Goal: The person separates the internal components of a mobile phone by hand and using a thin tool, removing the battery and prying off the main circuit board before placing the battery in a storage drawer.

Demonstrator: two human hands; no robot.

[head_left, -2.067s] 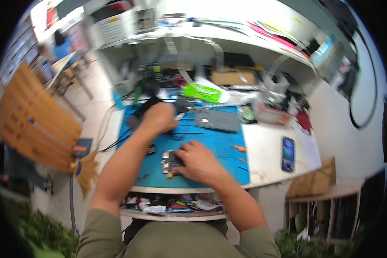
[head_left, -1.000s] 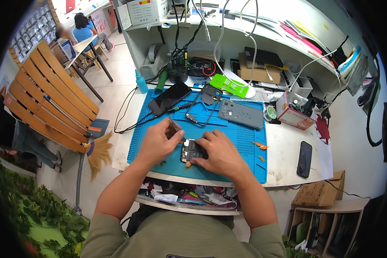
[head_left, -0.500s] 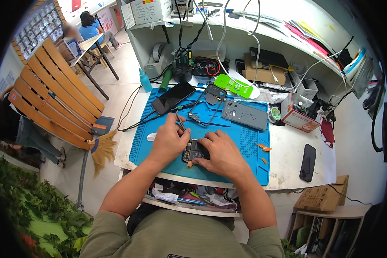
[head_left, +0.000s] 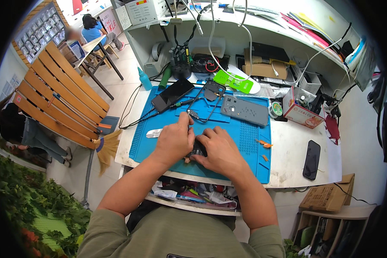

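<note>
My left hand (head_left: pixel 173 141) is closed, its fingers pinching what look like slim dark tweezers, mostly hidden now behind the fingers. Its knuckles are over the left edge of an opened phone (head_left: pixel 198 148) whose inner parts show. From the right, my right hand (head_left: pixel 219 150) grips this phone, thumb at its near edge and fingers across its top. A small tan flap sticks out at the near end. Both hands work low on a blue repair mat (head_left: pixel 210 172). Beyond them lie a bare phone frame (head_left: pixel 213 92), a black phone screen (head_left: pixel 173 95) and a grey phone back (head_left: pixel 245 111).
A pale spatula-like strip (head_left: pixel 154 133) lies left of my hand. Orange scraps (head_left: pixel 264 144) and a dark phone (head_left: pixel 311 160) are to the right. A red-and-white box (head_left: pixel 304 111) stands farther back. Below the tabletop, an open drawer (head_left: pixel 193 195) holds clutter. Cables hang from the shelf.
My left hand has shifted right and turned, closer to my right hand, so the tweezers and more of the opened phone are covered. My right hand keeps its grip on the phone.
</note>
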